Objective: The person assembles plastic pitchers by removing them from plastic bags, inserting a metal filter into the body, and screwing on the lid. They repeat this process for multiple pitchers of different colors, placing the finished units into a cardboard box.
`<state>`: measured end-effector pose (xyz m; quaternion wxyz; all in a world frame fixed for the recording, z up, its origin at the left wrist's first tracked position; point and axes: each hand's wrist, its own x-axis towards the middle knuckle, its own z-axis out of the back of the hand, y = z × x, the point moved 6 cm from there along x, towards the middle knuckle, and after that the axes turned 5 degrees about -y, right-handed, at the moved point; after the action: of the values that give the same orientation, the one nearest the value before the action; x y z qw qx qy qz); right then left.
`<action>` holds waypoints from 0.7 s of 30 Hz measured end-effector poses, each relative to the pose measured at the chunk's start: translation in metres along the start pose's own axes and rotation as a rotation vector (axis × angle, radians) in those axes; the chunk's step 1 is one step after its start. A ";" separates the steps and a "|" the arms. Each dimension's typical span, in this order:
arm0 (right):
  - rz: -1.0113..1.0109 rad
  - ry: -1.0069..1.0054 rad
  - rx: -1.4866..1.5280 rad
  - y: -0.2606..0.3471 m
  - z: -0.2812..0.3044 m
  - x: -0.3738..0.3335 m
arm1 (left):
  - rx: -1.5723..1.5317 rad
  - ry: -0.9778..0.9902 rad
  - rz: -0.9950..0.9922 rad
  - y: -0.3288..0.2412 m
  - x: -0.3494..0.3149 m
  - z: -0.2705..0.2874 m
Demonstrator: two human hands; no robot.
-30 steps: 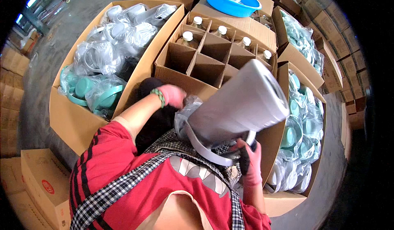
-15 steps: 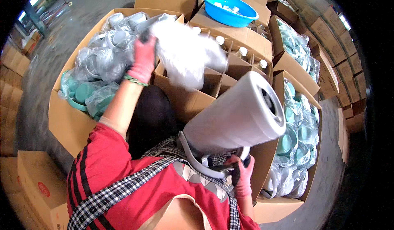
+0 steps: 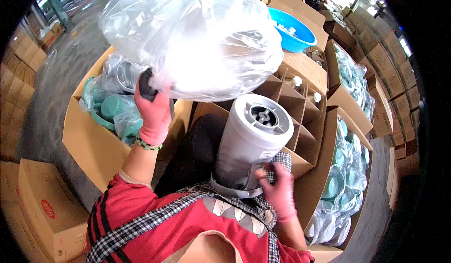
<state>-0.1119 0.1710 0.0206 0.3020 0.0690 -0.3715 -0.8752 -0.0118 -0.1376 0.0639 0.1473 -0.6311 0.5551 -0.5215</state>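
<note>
My left hand (image 3: 153, 108), in a pink glove with black fingertips, is closed on the gathered edge of a large clear plastic bag (image 3: 211, 42). The bag is puffed out and hides part of the boxes behind it. A grey vacuum jug (image 3: 239, 145) stands upside down at my lap. Its round base with a dark recessed centre faces up, and its curved grey handle (image 3: 235, 191) rests low against my apron. Beside the jug's lower right side is my right hand (image 3: 280, 188), also gloved. Its fingers are bent and blurred, so I cannot tell whether they grip the jug.
Ahead is a divided carton (image 3: 293, 105) with several white-topped items. Cartons of bagged green and grey parts (image 3: 112, 108) flank it on the left and right (image 3: 336, 183). A blue basin (image 3: 291, 30) sits beyond. A closed carton (image 3: 51, 211) stands at lower left.
The bag has swelled open and risen in my left hand. The jug has swung from tilted right to nearly upright, base up. My right hand has moved up beside its side.
</note>
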 end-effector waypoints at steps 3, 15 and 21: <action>-0.052 -0.151 0.731 0.034 0.049 0.025 | 0.156 0.031 -0.178 -0.004 -0.016 0.007; 0.673 -0.417 -0.089 0.106 0.074 0.095 | 0.131 0.589 -0.027 -0.042 -0.010 -0.058; 0.015 -0.317 0.704 0.053 0.063 0.131 | 0.326 0.861 -0.441 -0.063 -0.046 -0.081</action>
<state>-0.2149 0.1048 0.1157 0.2051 0.0296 -0.6920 -0.6915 -0.0367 -0.0451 0.1234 -0.1118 -0.4299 0.3302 -0.8329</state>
